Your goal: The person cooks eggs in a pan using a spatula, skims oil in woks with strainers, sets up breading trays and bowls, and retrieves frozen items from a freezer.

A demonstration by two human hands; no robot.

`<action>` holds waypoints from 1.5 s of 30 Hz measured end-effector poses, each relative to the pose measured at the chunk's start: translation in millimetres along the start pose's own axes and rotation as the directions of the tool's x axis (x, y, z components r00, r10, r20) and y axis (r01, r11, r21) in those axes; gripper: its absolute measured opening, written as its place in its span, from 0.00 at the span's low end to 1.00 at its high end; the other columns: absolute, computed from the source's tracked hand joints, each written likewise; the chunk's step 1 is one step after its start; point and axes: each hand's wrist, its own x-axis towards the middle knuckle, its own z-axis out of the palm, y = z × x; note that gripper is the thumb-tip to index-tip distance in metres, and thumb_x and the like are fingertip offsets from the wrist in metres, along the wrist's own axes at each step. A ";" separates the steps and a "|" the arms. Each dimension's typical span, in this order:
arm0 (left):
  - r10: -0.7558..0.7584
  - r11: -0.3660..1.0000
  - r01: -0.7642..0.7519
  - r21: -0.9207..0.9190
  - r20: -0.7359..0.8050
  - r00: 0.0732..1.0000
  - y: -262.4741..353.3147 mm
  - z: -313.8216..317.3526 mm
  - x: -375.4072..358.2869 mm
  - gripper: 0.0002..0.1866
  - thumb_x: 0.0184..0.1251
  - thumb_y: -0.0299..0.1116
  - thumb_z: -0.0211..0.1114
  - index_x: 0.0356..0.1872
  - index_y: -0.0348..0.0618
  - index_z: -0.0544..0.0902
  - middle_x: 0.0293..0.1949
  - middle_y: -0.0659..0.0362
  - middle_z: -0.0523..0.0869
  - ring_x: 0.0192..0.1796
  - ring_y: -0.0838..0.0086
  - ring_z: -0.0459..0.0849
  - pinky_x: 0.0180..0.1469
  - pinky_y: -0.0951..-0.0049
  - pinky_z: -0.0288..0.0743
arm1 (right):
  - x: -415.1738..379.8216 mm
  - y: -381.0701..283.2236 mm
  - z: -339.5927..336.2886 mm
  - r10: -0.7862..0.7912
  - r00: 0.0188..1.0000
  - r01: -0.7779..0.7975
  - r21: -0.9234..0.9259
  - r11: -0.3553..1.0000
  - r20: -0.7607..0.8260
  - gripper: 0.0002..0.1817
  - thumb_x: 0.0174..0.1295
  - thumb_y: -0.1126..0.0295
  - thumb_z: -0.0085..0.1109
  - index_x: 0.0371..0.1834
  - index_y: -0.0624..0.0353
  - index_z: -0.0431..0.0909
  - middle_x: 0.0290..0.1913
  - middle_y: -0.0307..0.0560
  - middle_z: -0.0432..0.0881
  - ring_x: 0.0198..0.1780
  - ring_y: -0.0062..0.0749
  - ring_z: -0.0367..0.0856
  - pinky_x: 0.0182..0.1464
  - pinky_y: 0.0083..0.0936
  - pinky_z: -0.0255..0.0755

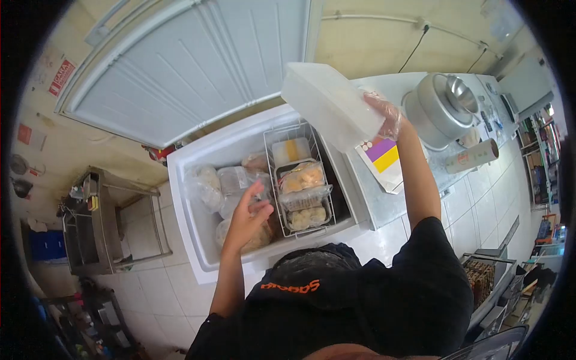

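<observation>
My right hand (386,115), in a clear plastic glove, grips one end of a translucent white plastic container (332,103), raised above the freezer's right edge. Over the open chest freezer (184,198) is my left hand (248,217), its fingers apart and nothing in it. Inside the freezer, a white wire basket (277,207) holds a lidded box with a yellow strip (291,151), a pack of orange-yellow food (303,177) and a tray of pale round pieces (307,218). Plastic-wrapped bags (207,187) lie left of the basket, some partly behind my left hand.
The raised freezer lid (198,60) leans at the back. On the counter (372,204) at right are a large metal pot (429,114), a cardboard tube (474,157) and a purple-and-yellow printed sheet (382,159). A metal sink stand (90,222) is at left.
</observation>
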 end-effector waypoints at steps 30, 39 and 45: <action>0.260 0.805 -0.275 -0.526 -0.104 0.960 229.9 72.1 25.3 0.35 0.59 0.50 0.66 0.61 0.44 0.60 0.59 0.49 0.63 0.58 0.49 0.70 0.53 0.45 0.78 | -96.6 -55.3 118.4 -0.568 0.822 0.569 -0.037 0.821 0.042 0.35 0.68 0.40 0.43 0.70 0.51 0.55 0.63 0.52 0.66 0.55 0.45 0.75 0.54 0.40 0.76; -0.034 0.955 0.110 -0.277 0.264 0.964 53.5 92.9 89.2 0.28 0.64 0.44 0.61 0.59 0.45 0.60 0.55 0.53 0.72 0.42 0.63 0.84 0.42 0.61 0.84 | -155.9 22.6 -7.0 -0.585 0.793 0.180 -0.850 0.495 -0.173 0.22 0.56 0.64 0.64 0.54 0.58 0.78 0.48 0.47 0.83 0.52 0.29 0.79 0.56 0.24 0.71; -0.161 0.952 0.278 -0.130 0.559 0.813 -54.4 169.0 147.4 0.27 0.66 0.45 0.60 0.63 0.50 0.66 0.50 0.58 0.79 0.40 0.73 0.85 0.41 0.68 0.82 | -140.0 103.7 -111.6 -0.427 0.901 -0.074 -0.997 0.014 -0.073 0.19 0.54 0.64 0.63 0.49 0.58 0.81 0.49 0.50 0.83 0.49 0.41 0.82 0.52 0.31 0.74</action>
